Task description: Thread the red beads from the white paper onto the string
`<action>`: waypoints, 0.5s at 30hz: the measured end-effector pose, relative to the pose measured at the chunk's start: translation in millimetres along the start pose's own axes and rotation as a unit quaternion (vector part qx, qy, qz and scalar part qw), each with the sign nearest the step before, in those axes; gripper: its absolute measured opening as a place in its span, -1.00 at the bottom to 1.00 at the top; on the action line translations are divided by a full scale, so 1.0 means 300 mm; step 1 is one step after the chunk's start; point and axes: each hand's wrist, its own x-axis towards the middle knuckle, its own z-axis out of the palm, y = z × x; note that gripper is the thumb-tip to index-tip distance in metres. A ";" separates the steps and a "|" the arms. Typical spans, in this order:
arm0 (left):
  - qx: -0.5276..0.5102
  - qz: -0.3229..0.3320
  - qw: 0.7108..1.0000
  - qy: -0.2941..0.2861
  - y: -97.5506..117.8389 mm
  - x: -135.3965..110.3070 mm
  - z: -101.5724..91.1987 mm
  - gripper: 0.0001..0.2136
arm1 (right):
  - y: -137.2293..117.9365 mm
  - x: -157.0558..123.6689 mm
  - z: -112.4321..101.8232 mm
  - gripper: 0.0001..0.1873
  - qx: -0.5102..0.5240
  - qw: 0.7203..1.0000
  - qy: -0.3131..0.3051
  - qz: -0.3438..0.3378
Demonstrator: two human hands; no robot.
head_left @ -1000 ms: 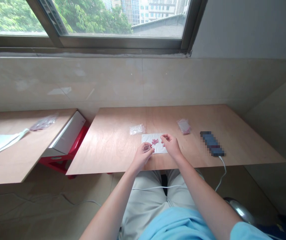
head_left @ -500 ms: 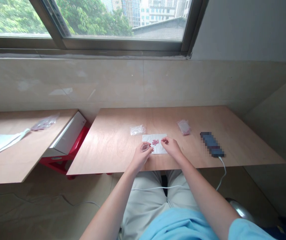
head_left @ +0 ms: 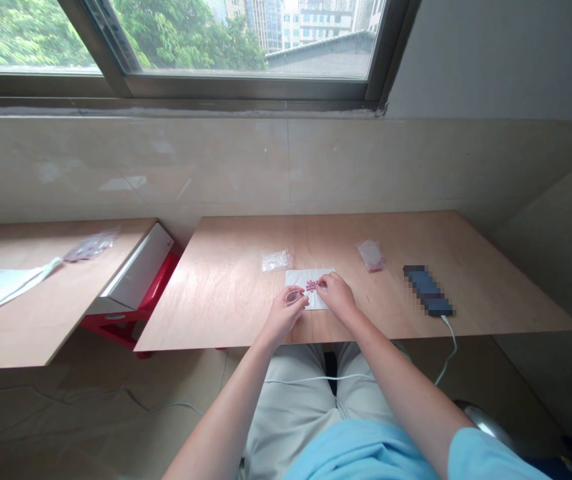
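Small reddish-pink beads (head_left: 311, 285) lie in a loose cluster on a white sheet (head_left: 293, 277), in the gap between the person's two hands. The left hand (head_left: 286, 308) is just left of the cluster, over the sheet's near left corner, its grip closed on a thin pale loop (head_left: 293, 297) that curves across the fingers. The right hand (head_left: 337, 293) reaches in from the other side, with its thumb and fingertips drawn close together at the right edge of the beads; whether this grip has anything in it, I cannot tell.

The sheet rests near the front edge of a wooden table (head_left: 221, 287). Just beyond its far left corner lies a clear plastic packet (head_left: 277, 261); farther back to the right is a packet with pinkish contents (head_left: 370, 255). Farther right sits a dark, pixelated device (head_left: 427, 290), with a white cable (head_left: 447, 360) running off the near edge.

To the left, a second table (head_left: 16, 340) carries white sheets (head_left: 3, 287) and a plastic bag (head_left: 91, 245). Between the tables, a white box (head_left: 133, 263) sits on a red stool (head_left: 159, 287). A window (head_left: 246, 87) is set in the wall (head_left: 226, 160) behind.
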 end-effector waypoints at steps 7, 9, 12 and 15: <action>0.024 0.004 1.000 0.013 -0.024 0.001 -0.004 -0.67 | -0.007 0.018 -0.062 -0.71 0.290 0.948 0.052 0.124; 0.037 0.010 0.999 0.007 -0.030 0.002 -0.001 -0.67 | -0.047 0.004 -0.094 -0.68 0.343 0.928 0.064 0.131; 0.052 0.037 0.998 -0.013 -0.031 0.004 0.009 -0.70 | -0.139 -0.034 -0.146 -0.72 0.329 0.943 0.023 0.049; 0.049 0.057 0.996 -0.036 -0.024 0.001 0.018 -0.75 | -0.202 -0.055 -0.200 -0.81 0.268 0.960 -0.059 -0.057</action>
